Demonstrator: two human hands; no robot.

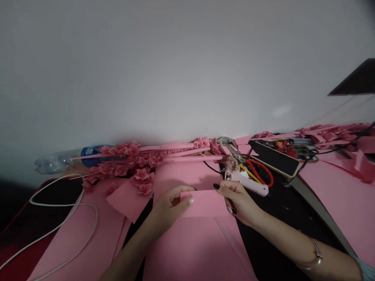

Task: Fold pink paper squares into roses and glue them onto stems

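Note:
A small rectangular piece of pink paper (203, 203) is held up between both hands, over a long pink sheet (197, 254) on the dark table. My left hand (171, 204) grips its left edge, thumb in front and fingers behind. At the upper right corner, my right hand (236, 199) pinches the paper between thumb and fingers. Just beyond the right hand lies a pale pink glue gun (251, 183). Scissors with red-orange handles (261, 171) rest behind it.
Folded pink paper flowers (143, 181) are heaped along the wall, with a clear plastic bottle (56, 163) at left. A white cable (62, 224) loops across the left side. A black-topped box (276, 157) and more pink sheets (344, 199) lie at right.

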